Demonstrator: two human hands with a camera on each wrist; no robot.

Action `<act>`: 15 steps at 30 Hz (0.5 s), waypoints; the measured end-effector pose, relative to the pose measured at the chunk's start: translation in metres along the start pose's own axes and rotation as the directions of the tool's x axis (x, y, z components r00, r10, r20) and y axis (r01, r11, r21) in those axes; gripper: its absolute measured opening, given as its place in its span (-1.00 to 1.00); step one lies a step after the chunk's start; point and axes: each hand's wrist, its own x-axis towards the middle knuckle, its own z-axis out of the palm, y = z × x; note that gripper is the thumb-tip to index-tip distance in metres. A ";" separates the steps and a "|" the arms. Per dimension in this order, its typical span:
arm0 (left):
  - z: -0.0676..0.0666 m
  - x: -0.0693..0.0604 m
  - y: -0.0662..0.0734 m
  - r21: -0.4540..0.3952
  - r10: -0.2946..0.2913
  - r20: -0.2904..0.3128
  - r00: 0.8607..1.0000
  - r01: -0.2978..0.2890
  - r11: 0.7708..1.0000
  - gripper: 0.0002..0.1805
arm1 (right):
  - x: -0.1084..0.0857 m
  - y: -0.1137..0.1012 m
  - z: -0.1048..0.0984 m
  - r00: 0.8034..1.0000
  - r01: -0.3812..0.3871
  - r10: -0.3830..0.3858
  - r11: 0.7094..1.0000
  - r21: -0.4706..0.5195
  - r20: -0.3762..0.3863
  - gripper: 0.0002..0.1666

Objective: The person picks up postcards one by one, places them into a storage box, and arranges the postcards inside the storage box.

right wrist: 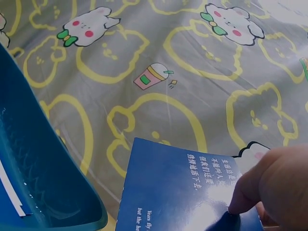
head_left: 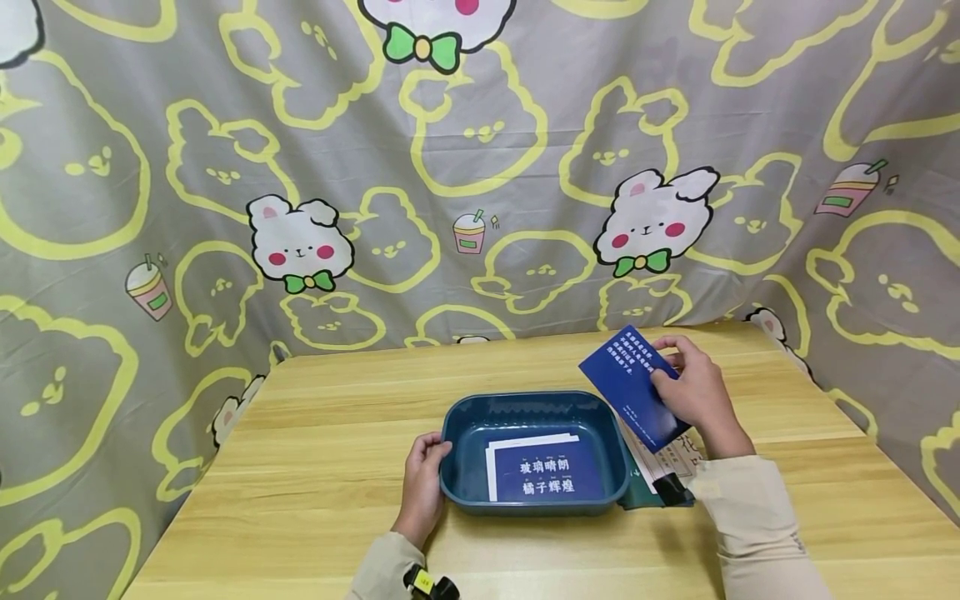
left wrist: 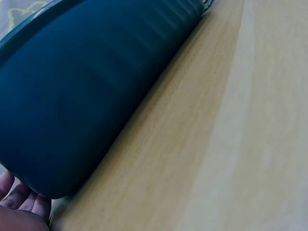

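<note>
patterned cloth (head_left: 480,275): grey, hung behind and at both sides of the table, printed with yellow outlines, white rabbit heads and pink cups.
table (head_left: 300,458): pale wood grain, planks running crosswise.
tray (head_left: 536,508): dark teal, rounded corners, upright on the table.
sleeves (head_left: 757,521): beige, both reaching in from the near edge.
left hand (head_left: 422,482): fingers against the outside of the tray's left end; whether they grip it or merely rest there, i cannot tell.
right hand (head_left: 693,392): grasping, a blue card (head_left: 626,375) pinched, thumb on its printed face.
loose cards (head_left: 670,463): just right of the tray, cream and green, partly covered from view.
stacked cards (head_left: 540,477): flat inside the tray, blue one uppermost, white edges showing beneath.
blue card: raised and tilted above the loose cards, white lettering, glossy.
</note>
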 end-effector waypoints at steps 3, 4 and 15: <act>0.001 0.001 0.000 0.003 0.003 -0.003 1.000 -0.003 1.000 -0.72 | 0.001 -0.001 0.000 1.000 0.009 -0.009 1.000 0.001 -0.001 -0.56; 0.001 0.000 0.000 0.004 0.002 -0.005 1.000 -0.002 1.000 -0.72 | 0.000 -0.002 0.000 1.000 0.013 -0.013 1.000 0.003 0.001 -0.56; 0.001 0.001 -0.001 0.017 -0.006 -0.011 1.000 0.006 1.000 -0.72 | -0.001 -0.008 0.003 0.998 0.066 -0.066 0.998 0.000 -0.001 -0.57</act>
